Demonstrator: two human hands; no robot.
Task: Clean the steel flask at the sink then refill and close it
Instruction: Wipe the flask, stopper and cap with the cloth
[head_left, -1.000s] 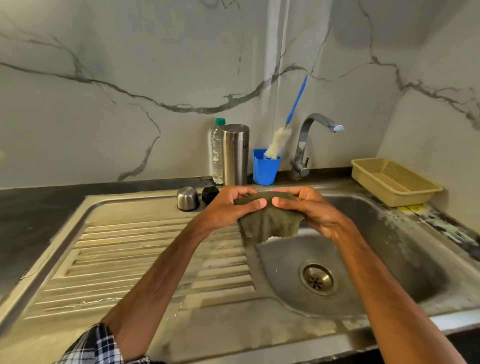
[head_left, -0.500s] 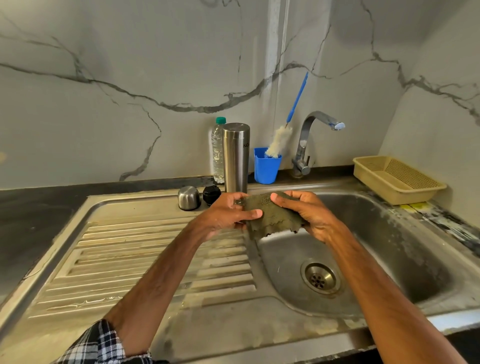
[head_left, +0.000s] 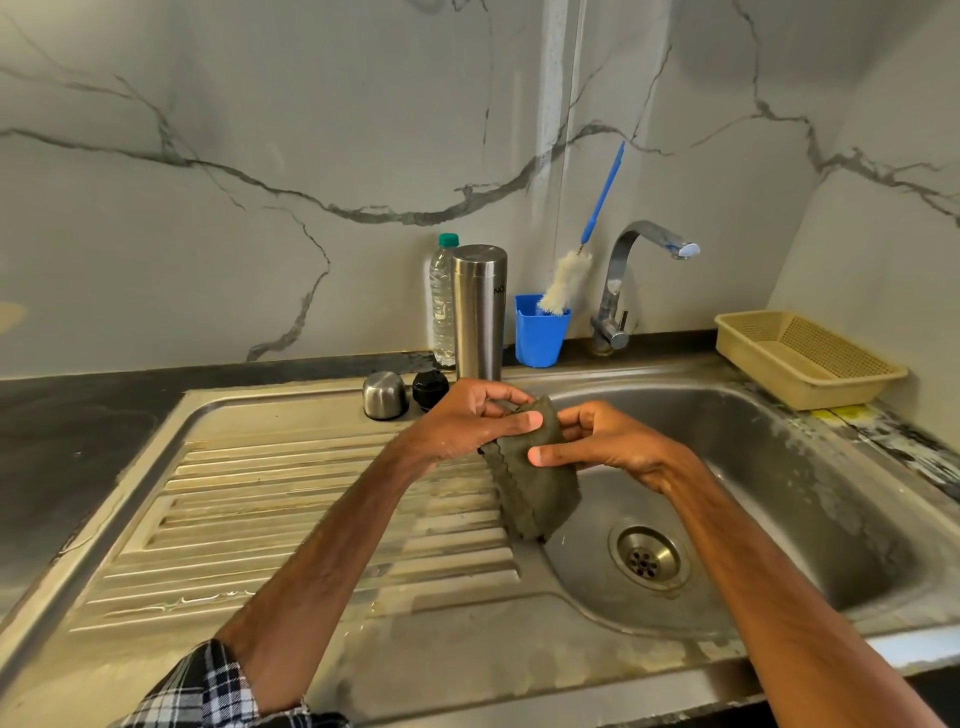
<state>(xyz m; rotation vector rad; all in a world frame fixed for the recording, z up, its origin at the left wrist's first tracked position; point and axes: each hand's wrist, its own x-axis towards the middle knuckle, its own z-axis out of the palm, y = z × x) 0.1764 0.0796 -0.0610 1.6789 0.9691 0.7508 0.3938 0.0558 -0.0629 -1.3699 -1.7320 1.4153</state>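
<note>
The steel flask (head_left: 479, 312) stands upside down at the back edge of the sink, behind my hands. Its steel cap (head_left: 384, 395) and a black inner lid (head_left: 430, 388) lie just left of it on the drainboard. My left hand (head_left: 467, 418) and my right hand (head_left: 602, 441) both pinch a dark green cloth (head_left: 537, 483), folded and hanging down over the left rim of the steel sink basin (head_left: 779, 467). A tap (head_left: 631, 270) rises behind the basin, its spout pointing right.
A clear plastic bottle with a green cap (head_left: 442, 301) stands behind the flask. A blue cup (head_left: 539, 332) holds a bottle brush (head_left: 571, 270) with a blue handle. A beige plastic basket (head_left: 808, 358) sits at the right. The ribbed drainboard (head_left: 311, 509) spreads left; the drain (head_left: 649, 557) lies below the cloth.
The cloth was stretched wide between my hands; now my hands have come together and it is folded narrower, hanging lower over the basin rim.
</note>
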